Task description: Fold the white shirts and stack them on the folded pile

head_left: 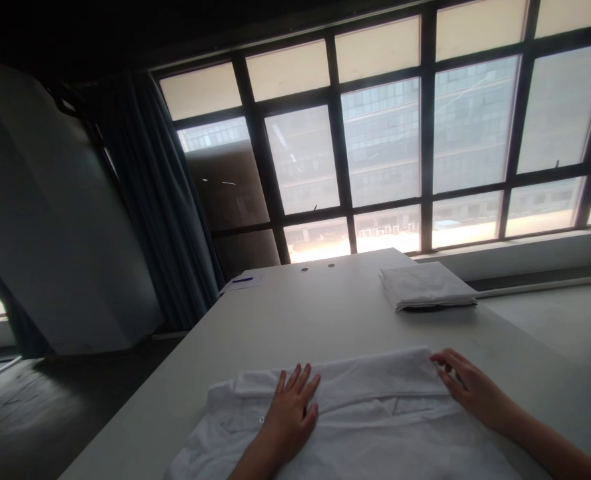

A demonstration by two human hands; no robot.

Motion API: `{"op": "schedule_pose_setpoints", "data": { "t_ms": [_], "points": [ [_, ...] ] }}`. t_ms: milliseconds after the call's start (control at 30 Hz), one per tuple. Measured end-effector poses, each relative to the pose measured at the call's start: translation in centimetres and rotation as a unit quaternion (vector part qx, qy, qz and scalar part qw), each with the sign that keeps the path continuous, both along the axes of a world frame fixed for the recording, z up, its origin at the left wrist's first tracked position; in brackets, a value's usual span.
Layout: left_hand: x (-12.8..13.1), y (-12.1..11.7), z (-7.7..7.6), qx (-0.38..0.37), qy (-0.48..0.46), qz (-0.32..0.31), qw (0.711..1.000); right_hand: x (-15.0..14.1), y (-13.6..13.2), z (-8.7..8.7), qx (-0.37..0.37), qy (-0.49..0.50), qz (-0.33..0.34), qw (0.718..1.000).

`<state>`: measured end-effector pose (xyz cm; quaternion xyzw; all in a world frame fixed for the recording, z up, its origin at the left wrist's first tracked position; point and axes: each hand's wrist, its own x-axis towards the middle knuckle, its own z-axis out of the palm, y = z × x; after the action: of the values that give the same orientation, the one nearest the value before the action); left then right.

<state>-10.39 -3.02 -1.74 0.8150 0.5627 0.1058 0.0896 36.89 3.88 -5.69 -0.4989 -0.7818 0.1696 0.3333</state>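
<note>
A white shirt (360, 400) is spread over the near part of the table, with a folded strip along its far side and several creases. A small button shows on it just left of my left hand (293, 415). That hand lies flat on the cloth, palm down, fingers stretched and slightly apart. At the shirt's far right corner, my right hand (468, 385) has thumb and fingertips closed on the edge of the fabric. The shirt's near part runs out of the bottom of the view.
The white table (295, 320) reaches away toward a large window (380, 140). A folded stack of white cloth (428, 283) with a dark underside lies near its right edge. Paper with a dark pen (242, 280) rests at the far left. A blue curtain (160, 193) hangs beyond.
</note>
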Motion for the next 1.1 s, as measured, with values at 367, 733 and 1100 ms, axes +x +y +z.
{"op": "schedule_pose_setpoints", "data": {
  "t_ms": [367,733,1100],
  "points": [
    [0.7,-0.2,0.8,-0.037,0.074,0.015,0.996,-8.7,-0.9,3.7,0.145,-0.192,-0.007,0.971],
    [0.8,-0.4,0.9,-0.031,0.064,0.014,0.997,-21.3,-1.6,0.7,-0.009,-0.189,0.113,0.975],
    [-5.9,0.0,0.5,-0.055,0.107,0.148,0.982,-8.2,1.3,-1.9,-0.029,-0.258,-0.05,0.965]
  ]
}}
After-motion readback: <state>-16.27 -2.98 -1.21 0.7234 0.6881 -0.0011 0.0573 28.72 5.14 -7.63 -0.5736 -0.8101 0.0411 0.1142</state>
